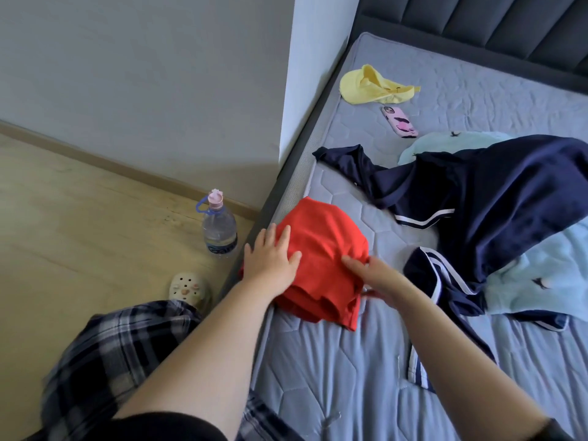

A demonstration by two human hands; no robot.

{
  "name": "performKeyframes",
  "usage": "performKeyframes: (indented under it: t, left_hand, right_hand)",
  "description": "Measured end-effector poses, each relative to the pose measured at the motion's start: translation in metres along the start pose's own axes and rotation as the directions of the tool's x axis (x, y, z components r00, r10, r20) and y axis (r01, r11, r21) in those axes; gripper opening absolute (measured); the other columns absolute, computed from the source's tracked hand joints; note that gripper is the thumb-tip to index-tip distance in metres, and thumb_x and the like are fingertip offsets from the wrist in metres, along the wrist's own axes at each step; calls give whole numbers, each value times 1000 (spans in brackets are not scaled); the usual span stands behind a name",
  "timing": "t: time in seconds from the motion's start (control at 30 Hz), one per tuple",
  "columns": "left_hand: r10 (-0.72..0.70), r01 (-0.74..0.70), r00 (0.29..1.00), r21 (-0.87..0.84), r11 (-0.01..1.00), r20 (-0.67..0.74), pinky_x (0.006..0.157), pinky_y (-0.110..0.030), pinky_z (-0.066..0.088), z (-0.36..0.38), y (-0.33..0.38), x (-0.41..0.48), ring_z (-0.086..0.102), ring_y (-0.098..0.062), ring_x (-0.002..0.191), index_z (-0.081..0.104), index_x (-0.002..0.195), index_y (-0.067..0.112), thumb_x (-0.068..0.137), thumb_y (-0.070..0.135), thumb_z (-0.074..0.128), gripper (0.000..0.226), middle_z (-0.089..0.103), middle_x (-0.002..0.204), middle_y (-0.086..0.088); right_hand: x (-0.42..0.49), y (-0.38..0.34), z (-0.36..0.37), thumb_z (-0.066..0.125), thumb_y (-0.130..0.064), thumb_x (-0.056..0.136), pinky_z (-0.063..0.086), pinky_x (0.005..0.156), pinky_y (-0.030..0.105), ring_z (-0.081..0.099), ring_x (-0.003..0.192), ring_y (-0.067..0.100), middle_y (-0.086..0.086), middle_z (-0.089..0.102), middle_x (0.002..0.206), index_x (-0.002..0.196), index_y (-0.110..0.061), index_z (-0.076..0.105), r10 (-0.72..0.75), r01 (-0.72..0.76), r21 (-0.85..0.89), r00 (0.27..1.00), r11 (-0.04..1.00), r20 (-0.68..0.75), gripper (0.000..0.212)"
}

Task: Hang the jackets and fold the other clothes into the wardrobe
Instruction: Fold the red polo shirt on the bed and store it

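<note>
Pressing our left hand [270,262] flat with fingers spread, we are pinching the folded red garment [321,265] at its right edge with our right hand [370,273], near the mattress [334,370] edge; beyond it, a navy jacket [483,198] is lying spread out.

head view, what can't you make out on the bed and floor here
- Wardrobe: not in the head view at all.
- Navy garment: crumpled, jacket or shirt unclear.
- Light blue cloth: partly under the navy garment, cut by the right edge.
- Right hand: its grip on the red garment is hidden by fabric.
</note>
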State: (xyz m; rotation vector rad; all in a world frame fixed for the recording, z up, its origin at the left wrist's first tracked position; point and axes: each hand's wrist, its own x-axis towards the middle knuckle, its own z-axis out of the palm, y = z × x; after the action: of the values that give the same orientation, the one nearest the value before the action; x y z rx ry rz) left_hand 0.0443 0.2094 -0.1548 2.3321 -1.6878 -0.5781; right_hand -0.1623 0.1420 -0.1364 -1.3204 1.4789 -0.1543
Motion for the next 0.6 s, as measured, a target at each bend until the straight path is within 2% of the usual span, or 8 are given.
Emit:
performKeyframes:
  t: [0.07,0.13,0.17,0.23,0.3,0.37,0.47,0.6]
  left_hand:
    - [68,-64,997,122,990,-23,114,-57,6,13,6,-6,-3,-25,148,7,153,24,96,54,29,68,-2,161,-4]
    - [130,-124,991,178,976,-25,114,-58,4,18,5,-8,-7,-25,148,5,153,23,95,57,26,71,-5,161,-4]
    - [152,-145,988,188,971,-21,114,-58,3,20,4,-10,-8,-25,147,4,153,24,94,59,26,72,-6,161,-4]
    - [185,-178,983,218,960,-13,114,-58,2,23,3,-13,-9,-26,147,1,153,26,92,64,26,76,-7,161,-3]
    - [208,-204,978,252,946,10,114,-58,0,29,1,-17,-10,-26,147,-3,153,29,90,67,27,79,-8,161,-2]
    - [226,-230,973,265,936,45,113,-58,-2,35,-2,-20,-11,-26,147,-5,152,33,89,68,28,79,-9,161,-2]
    - [233,-250,968,285,926,90,113,-58,-6,40,-4,-20,-14,-27,146,-6,151,36,90,68,29,77,-11,161,-3]
    - [221,-249,968,302,920,122,112,-58,-6,41,-6,-18,-13,-28,146,-8,150,40,89,69,29,76,-12,161,-3]
  right_hand:
    - [12,-13,-2,63,-46,87,45,87,30,57,102,20,10,58,121,128,-6,53,-109,121,30,958,992,-265,59]
    - [23,-23,-3,62,-42,90,37,100,26,48,123,20,10,47,138,140,-7,42,-196,218,19,908,976,-370,64]
    - [27,-29,-4,61,-41,90,39,96,22,51,119,18,9,51,133,137,-8,46,-232,246,-3,908,969,-348,59]
    - [32,-39,-10,64,-35,89,42,66,15,58,85,14,7,64,98,110,-6,65,-277,247,-146,929,958,-244,36]
    - [36,-38,-12,70,-24,85,35,48,16,48,59,12,4,55,65,78,-2,66,-333,280,-201,885,939,-324,23]
    - [42,-22,-12,70,-18,84,37,46,22,45,52,15,5,46,55,67,-2,61,-263,238,-113,850,965,-457,25]
    - [42,-4,-3,66,-25,87,39,43,25,45,54,21,7,41,54,65,-4,55,-91,48,-130,933,990,-349,32]
    - [46,-40,-11,57,-36,91,35,55,30,51,66,22,2,51,59,67,-9,58,-277,100,-453,898,886,-343,36]
